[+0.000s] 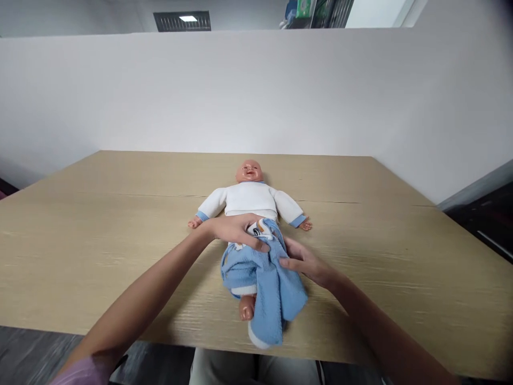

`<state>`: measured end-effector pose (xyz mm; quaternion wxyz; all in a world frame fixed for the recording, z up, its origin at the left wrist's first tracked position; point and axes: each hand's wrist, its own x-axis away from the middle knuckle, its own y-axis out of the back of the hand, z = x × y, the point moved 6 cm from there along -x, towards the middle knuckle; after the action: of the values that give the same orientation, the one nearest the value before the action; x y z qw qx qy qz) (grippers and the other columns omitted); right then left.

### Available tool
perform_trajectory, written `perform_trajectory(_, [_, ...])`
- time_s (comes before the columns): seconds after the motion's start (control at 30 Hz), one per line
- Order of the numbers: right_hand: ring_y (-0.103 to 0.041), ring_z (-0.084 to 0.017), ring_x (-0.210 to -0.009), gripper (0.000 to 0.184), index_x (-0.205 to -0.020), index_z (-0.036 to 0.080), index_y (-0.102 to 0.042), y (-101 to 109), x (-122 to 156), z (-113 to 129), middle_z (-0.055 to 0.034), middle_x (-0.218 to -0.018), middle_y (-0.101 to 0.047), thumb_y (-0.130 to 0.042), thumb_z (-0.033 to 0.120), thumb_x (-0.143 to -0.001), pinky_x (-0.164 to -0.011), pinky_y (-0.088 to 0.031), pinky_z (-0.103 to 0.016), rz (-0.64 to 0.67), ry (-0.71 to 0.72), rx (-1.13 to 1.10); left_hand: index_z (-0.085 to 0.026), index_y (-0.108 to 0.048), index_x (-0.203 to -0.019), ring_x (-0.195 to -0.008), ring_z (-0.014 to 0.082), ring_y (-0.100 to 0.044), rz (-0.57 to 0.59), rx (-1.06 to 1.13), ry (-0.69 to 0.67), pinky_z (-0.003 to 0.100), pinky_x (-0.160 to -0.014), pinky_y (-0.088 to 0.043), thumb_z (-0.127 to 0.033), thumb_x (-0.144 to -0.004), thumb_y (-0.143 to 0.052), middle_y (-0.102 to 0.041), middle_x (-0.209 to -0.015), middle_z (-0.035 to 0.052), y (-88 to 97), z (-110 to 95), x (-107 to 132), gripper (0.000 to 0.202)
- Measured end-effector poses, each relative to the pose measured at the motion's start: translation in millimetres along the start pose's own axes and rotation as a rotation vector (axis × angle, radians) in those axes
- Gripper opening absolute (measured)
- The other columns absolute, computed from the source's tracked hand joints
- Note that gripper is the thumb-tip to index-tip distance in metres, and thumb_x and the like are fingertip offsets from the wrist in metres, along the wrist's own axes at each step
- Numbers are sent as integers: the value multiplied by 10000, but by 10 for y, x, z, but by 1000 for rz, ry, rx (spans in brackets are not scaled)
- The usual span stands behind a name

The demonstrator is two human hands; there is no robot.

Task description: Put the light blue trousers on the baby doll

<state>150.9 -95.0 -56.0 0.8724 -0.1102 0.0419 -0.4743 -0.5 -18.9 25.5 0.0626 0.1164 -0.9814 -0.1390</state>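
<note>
A baby doll (249, 172) lies on its back on the table, head away from me, in a white top (250, 199) with blue cuffs. Fuzzy blue pants (269, 278) with white hems cover its lower body. One bare foot (247, 307) pokes out of the leg on the left; the other leg hangs loose, its foot hidden. My left hand (240, 231) is closed at the waistband, thumb over the cloth and some fingers hidden. With its thumb on the outside, my right hand (306, 262) grips the pants' right side.
The wooden table (100, 224) has a seam across it and its near edge close to my lap. A white wall (240, 91) rises behind it. Dark furniture (489, 208) stands off to the right.
</note>
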Motion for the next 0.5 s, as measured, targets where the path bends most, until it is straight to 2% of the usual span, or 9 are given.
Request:
perform_trajectory(0.07, [-661, -194, -920, 391, -1101, 203, -745, -26, 65, -55, -13, -1007, -721, -797, 548, -925, -850, -523, -287, 106, -102, 108, -168, -785, -1093, -1046, 224, -722, 6, 47, 19, 291, -945, -558, -425, -896, -817, -790, -1109, 50, -16, 66, -62, 325])
perform_trajectory(0.13, [-641, -172, -789, 407, -991, 192, -776, -23, 121, -45, -1, -886, -716, -822, 583, -887, -757, -509, -272, 100, -116, 72, -169, -779, -1139, -1060, 235, -734, -2, 41, 49, 296, -941, -573, -458, -909, -810, -794, -1128, 55, -40, 116, -93, 371])
perform_trajectory(0.2, [-632, -161, -730, 450, -994, 217, -785, 48, 151, -5, 12, -840, -721, -872, 620, -813, -729, -522, -271, -80, -69, -128, -170, -767, -1163, -1073, 251, -737, 48, 25, 63, 302, -942, -585, -482, -849, -876, -795, -1147, 52, -100, 139, -102, 456])
perform_trajectory(0.27, [-645, -160, -728, 496, -973, 242, -778, 139, 181, -11, 17, -824, -732, -900, 668, -749, -742, -546, -272, -308, -40, -349, -176, -761, -1156, -1080, 265, -740, 163, 27, 62, 309, -955, -596, -469, -756, -956, -800, -1163, 43, -190, 143, -93, 532])
perform_trajectory(0.33, [-659, -158, -737, 516, -932, 239, -765, 168, 193, -44, 11, -814, -735, -898, 698, -735, -753, -555, -266, -403, -71, -425, -175, -768, -1117, -1065, 268, -749, 283, 44, 61, 311, -971, -603, -456, -737, -972, -810, -1151, 41, -265, 142, -72, 514])
perform_trajectory(0.4, [-666, -154, -734, 542, -984, 229, -762, 159, 181, -36, 7, -824, -735, -900, 693, -738, -739, -551, -253, -346, -103, -365, -166, -775, -1104, -1075, 267, -751, 317, 74, 28, 318, -1016, -594, -463, -815, -913, -810, -1142, 50, -273, 127, -64, 437])
perform_trajectory(0.5, [-692, -182, -830, 694, -1178, 194, -749, 80, 192, 26, -21, -940, -749, -898, 699, -727, -765, -550, -254, -36, -142, -155, -157, -772, -1167, -1218, 279, -705, 246, 133, -68, 346, -1168, -512, -476, -915, -811, -786, -1186, 63, -204, 105, -81, 409])
